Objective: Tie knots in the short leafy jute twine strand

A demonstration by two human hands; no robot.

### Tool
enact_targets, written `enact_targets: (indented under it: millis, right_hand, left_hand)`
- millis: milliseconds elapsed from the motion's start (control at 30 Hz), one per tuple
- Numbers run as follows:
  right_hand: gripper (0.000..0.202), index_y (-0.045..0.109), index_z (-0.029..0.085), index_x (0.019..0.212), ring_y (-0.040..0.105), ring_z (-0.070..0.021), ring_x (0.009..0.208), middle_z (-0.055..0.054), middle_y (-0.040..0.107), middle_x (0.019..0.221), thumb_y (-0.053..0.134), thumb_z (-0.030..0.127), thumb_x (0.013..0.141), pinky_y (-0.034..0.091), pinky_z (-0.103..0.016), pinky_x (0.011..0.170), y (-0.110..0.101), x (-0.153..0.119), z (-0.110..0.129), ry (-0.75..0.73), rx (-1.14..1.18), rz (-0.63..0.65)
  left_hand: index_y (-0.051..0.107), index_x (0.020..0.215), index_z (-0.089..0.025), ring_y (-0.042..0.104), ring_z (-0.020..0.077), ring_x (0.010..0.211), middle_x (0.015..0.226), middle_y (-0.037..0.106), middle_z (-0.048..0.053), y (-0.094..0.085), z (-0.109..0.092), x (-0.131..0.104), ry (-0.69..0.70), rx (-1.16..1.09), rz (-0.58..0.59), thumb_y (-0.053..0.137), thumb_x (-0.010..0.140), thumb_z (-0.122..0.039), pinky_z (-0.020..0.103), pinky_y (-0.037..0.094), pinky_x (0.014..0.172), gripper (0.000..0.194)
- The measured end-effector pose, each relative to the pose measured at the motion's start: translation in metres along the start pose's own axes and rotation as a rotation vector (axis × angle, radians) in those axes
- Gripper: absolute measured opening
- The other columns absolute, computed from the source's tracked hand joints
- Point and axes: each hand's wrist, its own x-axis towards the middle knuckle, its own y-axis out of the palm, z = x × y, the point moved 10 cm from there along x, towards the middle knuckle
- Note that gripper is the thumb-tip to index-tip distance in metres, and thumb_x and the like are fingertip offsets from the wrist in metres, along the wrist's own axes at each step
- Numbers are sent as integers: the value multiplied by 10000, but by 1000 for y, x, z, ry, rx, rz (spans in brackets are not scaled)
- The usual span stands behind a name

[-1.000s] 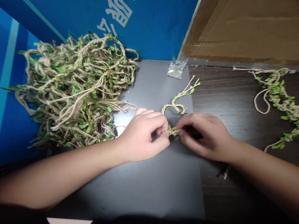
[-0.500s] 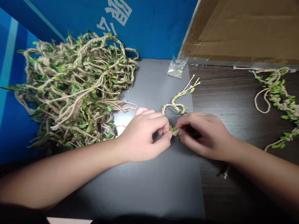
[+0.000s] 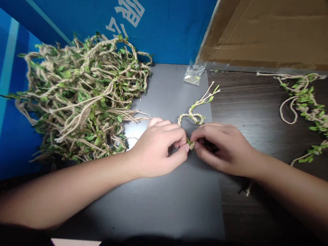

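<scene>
My left hand (image 3: pixel 157 148) and my right hand (image 3: pixel 224 148) meet fingertip to fingertip over a grey mat (image 3: pixel 171 199). Between them they pinch a short length of jute twine with small green leaves (image 3: pixel 197 110). Its free end curls away behind my fingers and runs up toward the mat's right edge. Another end of twine (image 3: pixel 247 190) sticks out under my right wrist. Both hands rest low on the surface.
A big tangled heap of leafy twine (image 3: pixel 83 96) fills the back left against a blue panel (image 3: pixel 83 11). One long leafy strand (image 3: pixel 314 118) lies on the dark wood table (image 3: pixel 252 103) at right. A small clear plastic bag (image 3: pixel 193 75) sits by a cardboard sheet (image 3: pixel 276 19).
My two hands have drawn closer together, so less of the twine shows between the fingertips. The heap and the strand at right have not moved.
</scene>
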Motion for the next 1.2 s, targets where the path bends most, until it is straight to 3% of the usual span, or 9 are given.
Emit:
enact_targets:
  millis: [1200]
  right_hand:
    - [125,587,207,1003,555,-136,749,-5,663,848,599,135,901,431,-291,723,4,2,-1,4,11,40]
  left_hand:
    - [604,783,-181,565,148,802,737,630,-40,5,0,1,13,40,44,579,927,-276,359,317,814,174]
